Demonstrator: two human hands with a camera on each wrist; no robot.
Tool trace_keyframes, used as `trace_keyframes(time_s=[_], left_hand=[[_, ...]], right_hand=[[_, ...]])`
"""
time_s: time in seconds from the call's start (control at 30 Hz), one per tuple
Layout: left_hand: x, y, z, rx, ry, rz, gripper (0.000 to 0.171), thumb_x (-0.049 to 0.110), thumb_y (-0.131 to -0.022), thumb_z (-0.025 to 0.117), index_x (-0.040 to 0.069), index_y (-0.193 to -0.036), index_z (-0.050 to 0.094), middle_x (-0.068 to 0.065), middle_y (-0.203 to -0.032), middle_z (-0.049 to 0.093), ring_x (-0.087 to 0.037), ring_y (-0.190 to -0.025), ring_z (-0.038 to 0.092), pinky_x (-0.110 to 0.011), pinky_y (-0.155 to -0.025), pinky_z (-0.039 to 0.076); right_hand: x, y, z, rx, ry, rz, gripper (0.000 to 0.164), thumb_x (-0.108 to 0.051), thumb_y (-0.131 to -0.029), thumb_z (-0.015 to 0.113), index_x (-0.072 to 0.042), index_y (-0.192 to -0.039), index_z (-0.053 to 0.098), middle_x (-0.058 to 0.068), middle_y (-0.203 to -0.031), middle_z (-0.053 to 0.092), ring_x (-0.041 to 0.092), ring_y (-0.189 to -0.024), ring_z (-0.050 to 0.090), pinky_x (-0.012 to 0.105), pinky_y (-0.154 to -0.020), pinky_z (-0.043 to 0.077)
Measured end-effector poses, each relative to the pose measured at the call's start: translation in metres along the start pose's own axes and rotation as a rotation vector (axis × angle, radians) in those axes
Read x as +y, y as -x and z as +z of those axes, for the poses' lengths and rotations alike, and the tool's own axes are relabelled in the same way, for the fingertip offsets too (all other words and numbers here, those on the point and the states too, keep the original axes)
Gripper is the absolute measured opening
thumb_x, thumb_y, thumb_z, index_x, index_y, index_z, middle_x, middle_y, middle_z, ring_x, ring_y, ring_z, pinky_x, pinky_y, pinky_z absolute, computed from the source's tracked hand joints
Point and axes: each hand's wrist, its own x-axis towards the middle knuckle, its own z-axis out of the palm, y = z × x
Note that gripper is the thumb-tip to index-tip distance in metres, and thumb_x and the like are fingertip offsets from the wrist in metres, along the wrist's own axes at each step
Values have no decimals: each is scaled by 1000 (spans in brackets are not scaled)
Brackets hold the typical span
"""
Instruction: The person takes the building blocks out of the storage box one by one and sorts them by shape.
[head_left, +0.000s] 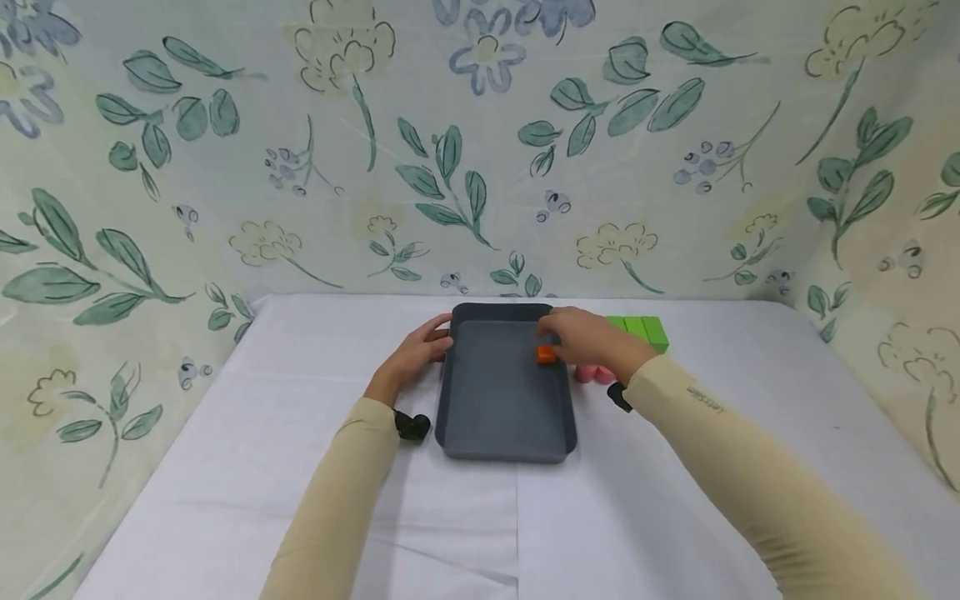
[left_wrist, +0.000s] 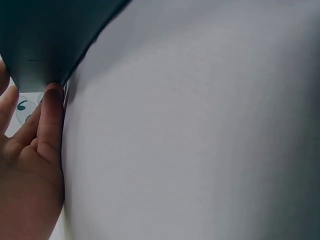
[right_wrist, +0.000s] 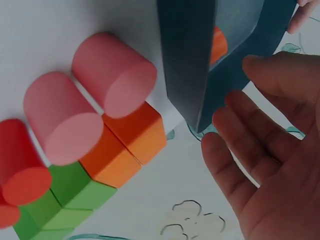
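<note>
A dark grey-blue tray [head_left: 506, 392] lies on the white-covered table. Its left side is touched by my left hand [head_left: 420, 346], whose fingertips rest against the outer wall in the left wrist view. Over the right rim reaches my right hand [head_left: 581, 333]. Inside the tray, beside that rim, sits one orange block [head_left: 547, 355]. The right wrist view shows the right fingers [right_wrist: 245, 135] spread and fairly straight, apart from the orange block [right_wrist: 218, 46], which the tray wall partly hides.
Right of the tray stand pink cylinders [right_wrist: 115, 75] and green blocks [head_left: 637, 329]. The right wrist view also shows two orange blocks [right_wrist: 137, 132] behind the pink cylinders and red cylinders [right_wrist: 22, 165] at the left. A floral cloth [head_left: 480, 150] hangs behind the table.
</note>
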Motion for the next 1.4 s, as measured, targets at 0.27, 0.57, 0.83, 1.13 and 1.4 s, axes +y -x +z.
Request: trace_keyframes(time_s=[0.27,0.57,0.83,1.13,1.4], left_hand=[[0,-1,-2,0,-3,-3,59,18,-101,53,26,-156,32,-15,-159,38,-33,-141,47,-49,-117,39],[0,-2,0,-5,6,8,59,17,-101,54,24,-156,33,-16,-159,38,-33,-141,47,-49,-116,40],[2,0,-1,1,20,-8,59,15,-101,54,24,-155,33,-16,-158,39,-34,-139,49,-48,-116,40],[3,-1,-5,-6,18,5,58,17,-102,52,25,-156,32,-16,-159,38,-34,-140,47,-49,-117,39],[1,-2,-2,-17,29,-7,60,15,-102,52,23,-157,31,-17,-160,36,-35,-142,45,-50,-117,38]], right_hand=[[2,-12,11,43,68,33,38,-1,-86,66,-7,-124,69,14,-120,67,31,-108,56,48,-102,49],[-5,-15,24,-3,187,-7,32,-6,-84,73,-10,-116,72,9,-115,70,28,-102,56,45,-94,50],[-8,-14,29,-23,140,-14,39,7,-87,66,-6,-124,68,12,-124,69,29,-110,61,43,-102,54],[-6,-10,29,64,103,-28,41,-2,-90,67,-4,-131,63,13,-127,67,32,-113,61,47,-104,51],[-3,3,28,69,55,-76,32,0,-88,68,-4,-120,67,10,-113,69,26,-100,61,42,-97,55]])
